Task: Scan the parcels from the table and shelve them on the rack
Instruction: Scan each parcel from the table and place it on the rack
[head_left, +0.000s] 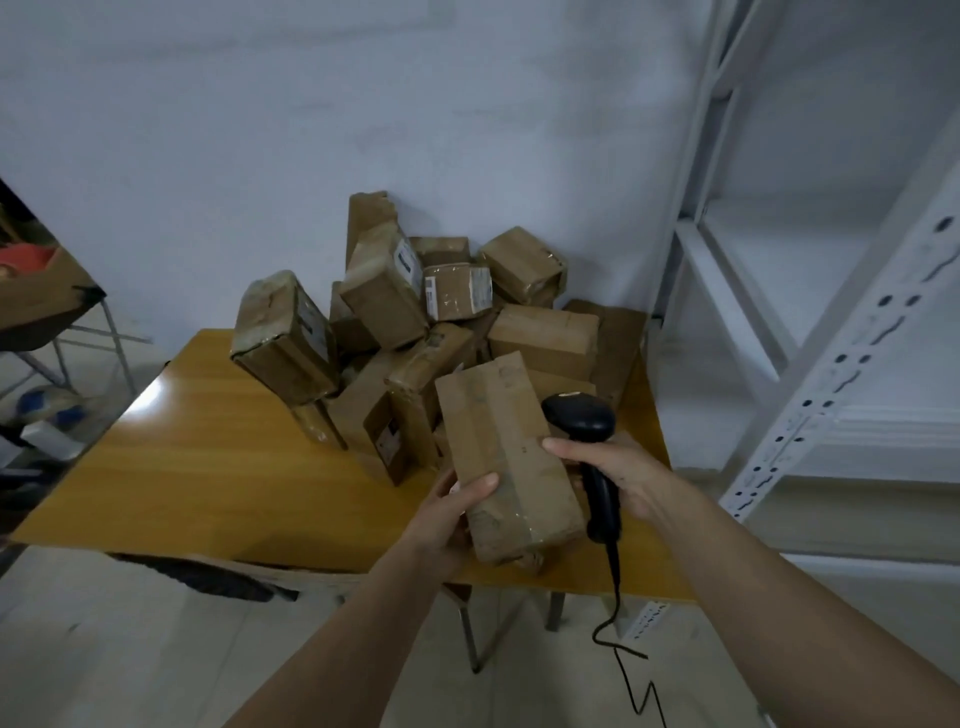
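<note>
Left hand (441, 512) holds a parcel (506, 460) low over the worktop (208, 467); right hand (631, 478), grip clenched on the scanner (587, 441), also steadies its edge. No label visible: turn the parcel until one faces the scanner. Rack (810, 364) stands right.

Parcel labels (408, 265) too blurred
</note>
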